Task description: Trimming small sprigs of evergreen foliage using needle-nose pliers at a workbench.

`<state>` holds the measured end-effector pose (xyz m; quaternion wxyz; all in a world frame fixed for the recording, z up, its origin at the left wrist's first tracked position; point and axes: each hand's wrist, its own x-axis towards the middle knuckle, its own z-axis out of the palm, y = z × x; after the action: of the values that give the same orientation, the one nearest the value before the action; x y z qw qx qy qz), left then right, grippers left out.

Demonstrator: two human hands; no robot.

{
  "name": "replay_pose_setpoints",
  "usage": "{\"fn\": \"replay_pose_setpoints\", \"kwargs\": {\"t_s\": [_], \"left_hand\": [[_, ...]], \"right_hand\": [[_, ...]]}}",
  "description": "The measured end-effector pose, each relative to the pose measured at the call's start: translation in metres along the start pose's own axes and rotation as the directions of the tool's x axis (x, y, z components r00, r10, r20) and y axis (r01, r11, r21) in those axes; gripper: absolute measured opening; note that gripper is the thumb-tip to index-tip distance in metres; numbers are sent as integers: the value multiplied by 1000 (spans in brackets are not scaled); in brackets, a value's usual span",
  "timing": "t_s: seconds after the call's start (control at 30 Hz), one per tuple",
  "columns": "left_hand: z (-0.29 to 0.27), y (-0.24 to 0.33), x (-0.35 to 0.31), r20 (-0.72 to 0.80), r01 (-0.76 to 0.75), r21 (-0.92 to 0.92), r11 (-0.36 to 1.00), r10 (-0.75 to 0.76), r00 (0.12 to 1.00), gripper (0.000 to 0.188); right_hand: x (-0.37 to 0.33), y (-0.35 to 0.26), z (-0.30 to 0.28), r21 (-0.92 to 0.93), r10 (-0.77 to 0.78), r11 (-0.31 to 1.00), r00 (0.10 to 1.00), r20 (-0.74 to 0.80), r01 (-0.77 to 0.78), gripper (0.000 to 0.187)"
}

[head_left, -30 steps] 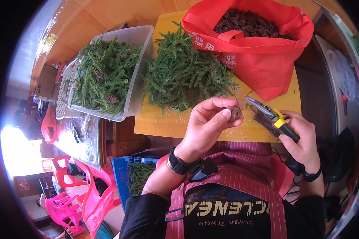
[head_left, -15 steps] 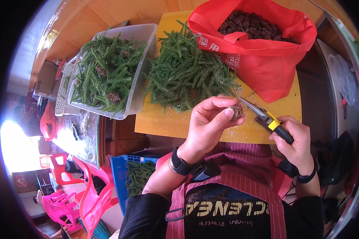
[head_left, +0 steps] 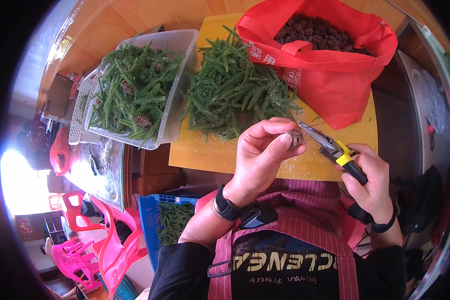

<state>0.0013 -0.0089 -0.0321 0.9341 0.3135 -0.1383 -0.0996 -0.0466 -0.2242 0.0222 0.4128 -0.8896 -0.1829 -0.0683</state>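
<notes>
Table: a yellow table top lies in front of the person, and the other things stand on it.
Red bag: a big red bag stands open at the far right of the table, filled with brown pine cones.
Plastic box: a clear box stands at the far left, holding green branches with some cones between them.
Green pile: a heap of green needle branches lies on the table between the box and the bag, touching the box side.
Blue crate: a blue crate with more green branches is lower, beside the person's left arm.
Pink chairs: pink plastic chairs stand at the lower left.
Left hand: the left hand is raised over the near table edge, its fingers closed around a small brown cone.
Right hand: the right hand grips the yellow and black handles of the pliers.
Pliers tip: the metal tip points left and touches the cone.
</notes>
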Motion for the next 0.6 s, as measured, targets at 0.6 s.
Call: {"fn": "replay_pose_setpoints", "kwargs": {"t_s": [0.6], "left_hand": [[1,5,-1,-4,12,78,997,-11,1000,20]], "right_hand": [[8,-1,-11,-101,-69,992,997,44,73,14]]}}
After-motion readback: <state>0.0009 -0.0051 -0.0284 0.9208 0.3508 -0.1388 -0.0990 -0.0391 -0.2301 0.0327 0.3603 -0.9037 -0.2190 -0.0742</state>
